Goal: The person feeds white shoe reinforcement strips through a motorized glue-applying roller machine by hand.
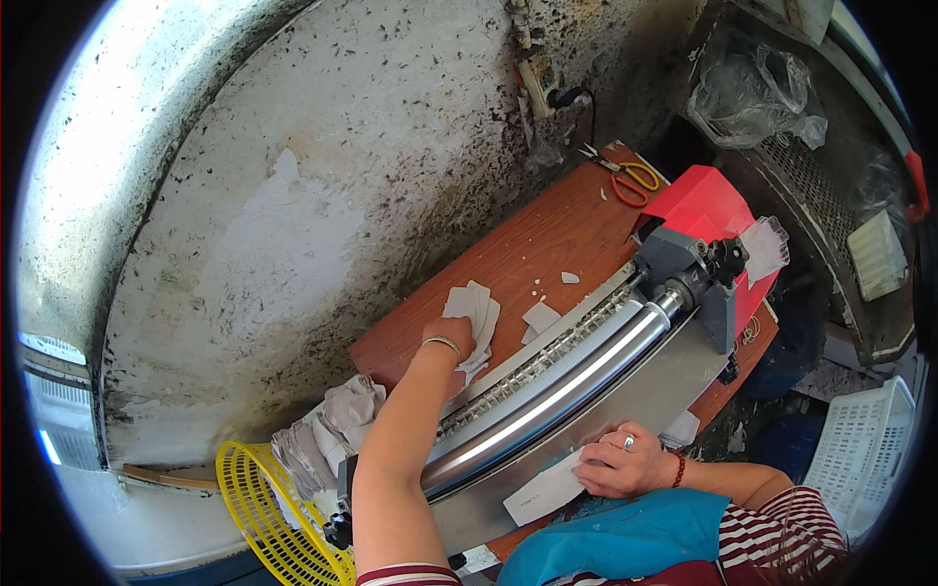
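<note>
My left hand [451,337] reaches across the roller machine [562,381] to the wooden table behind it. Its fingers are closed around a fanned bunch of flat white pieces [477,305]. On the near side, my right hand [625,461] grips one end of a long flat white strip [545,491] with small dark print. This strip lies slanting over the machine's smooth metal front plate [625,391], in front of the shiny roller. The right thumb and fingertips are partly hidden. Beyond the roller, a few loose white pieces [540,317] rest close to the machine's back edge.
Scissors [628,181] with red and yellow handles lie at the table's [547,230] far end. Crumpled greyish-white material [327,430] rises over a yellow basket [283,518] at left. A red cover [703,195] tops the machine's right end. A white crate [860,454] stands right.
</note>
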{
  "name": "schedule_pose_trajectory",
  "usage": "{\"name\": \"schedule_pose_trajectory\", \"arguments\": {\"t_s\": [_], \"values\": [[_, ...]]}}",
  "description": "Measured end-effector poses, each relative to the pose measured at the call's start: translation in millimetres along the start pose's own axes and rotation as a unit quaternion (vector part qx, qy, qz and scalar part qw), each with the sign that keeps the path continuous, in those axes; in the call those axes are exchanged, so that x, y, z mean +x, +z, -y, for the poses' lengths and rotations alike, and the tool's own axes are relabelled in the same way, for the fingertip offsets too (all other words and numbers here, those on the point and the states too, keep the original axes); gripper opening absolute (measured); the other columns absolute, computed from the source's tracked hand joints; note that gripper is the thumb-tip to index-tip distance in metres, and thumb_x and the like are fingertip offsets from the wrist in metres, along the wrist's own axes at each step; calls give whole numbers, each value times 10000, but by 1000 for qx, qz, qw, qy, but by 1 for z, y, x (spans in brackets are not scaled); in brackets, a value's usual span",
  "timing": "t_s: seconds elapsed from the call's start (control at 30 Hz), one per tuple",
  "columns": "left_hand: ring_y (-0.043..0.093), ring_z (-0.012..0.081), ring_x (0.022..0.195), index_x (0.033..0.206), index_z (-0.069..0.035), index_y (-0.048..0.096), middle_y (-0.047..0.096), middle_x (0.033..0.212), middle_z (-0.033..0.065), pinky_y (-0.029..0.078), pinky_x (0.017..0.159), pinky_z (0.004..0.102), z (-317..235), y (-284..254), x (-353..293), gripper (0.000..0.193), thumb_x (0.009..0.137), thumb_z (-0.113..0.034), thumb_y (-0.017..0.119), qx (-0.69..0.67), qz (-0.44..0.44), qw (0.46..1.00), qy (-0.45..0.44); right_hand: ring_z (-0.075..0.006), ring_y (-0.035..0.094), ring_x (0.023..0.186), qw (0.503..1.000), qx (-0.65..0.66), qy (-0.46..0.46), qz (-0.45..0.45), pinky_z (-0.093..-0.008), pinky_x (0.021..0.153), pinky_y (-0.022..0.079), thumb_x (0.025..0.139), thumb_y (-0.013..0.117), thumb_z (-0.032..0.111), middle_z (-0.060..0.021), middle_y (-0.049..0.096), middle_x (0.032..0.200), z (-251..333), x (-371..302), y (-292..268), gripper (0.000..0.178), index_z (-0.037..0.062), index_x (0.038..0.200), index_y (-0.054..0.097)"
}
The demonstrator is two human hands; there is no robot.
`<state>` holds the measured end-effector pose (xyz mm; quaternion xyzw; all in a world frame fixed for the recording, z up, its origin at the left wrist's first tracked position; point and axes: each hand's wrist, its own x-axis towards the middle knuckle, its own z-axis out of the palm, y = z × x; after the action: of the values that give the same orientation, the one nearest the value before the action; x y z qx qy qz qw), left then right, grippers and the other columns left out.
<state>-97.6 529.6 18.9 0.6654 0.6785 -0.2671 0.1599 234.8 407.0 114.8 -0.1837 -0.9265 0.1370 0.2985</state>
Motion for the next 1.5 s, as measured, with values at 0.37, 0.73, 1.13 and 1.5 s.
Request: {"name": "schedule_pose_trajectory", "arguments": {"t_s": [0.37,0.73,1.13,1.5], "values": [[630,319,931,1037,-84,621,654,961,159,508,782,424,-20,-18,9,278,774,-173,620,-139,-133,980,51,-101,574,744,1000,4,0,-3,-273,646,440,673,730,241,41,612,862,-4,1,-2,156,192,807,668],[629,308,923,907,-89,659,659,962,144,503,780,408,-92,-10,62,241,705,-217,685,-179,-60,967,169,-71,557,755,1000,11,6,-5,-241,660,429,705,689,232,47,606,874,-1,-1,2,124,183,810,647],[599,115,688,909,-72,598,623,786,18,512,624,264,-32,-27,59,149,777,-24,647,-717,-9,694,59,-74,550,763,1000,10,10,2,-245,679,424,713,685,236,52,605,874,-3,0,0,126,183,821,650],[582,190,727,862,-87,560,584,812,36,507,709,347,17,-44,4,107,794,-20,512,-846,35,532,-4,-89,548,745,1000,3,8,-6,-250,665,430,719,675,232,50,592,848,0,2,-2,111,184,814,644]]}}
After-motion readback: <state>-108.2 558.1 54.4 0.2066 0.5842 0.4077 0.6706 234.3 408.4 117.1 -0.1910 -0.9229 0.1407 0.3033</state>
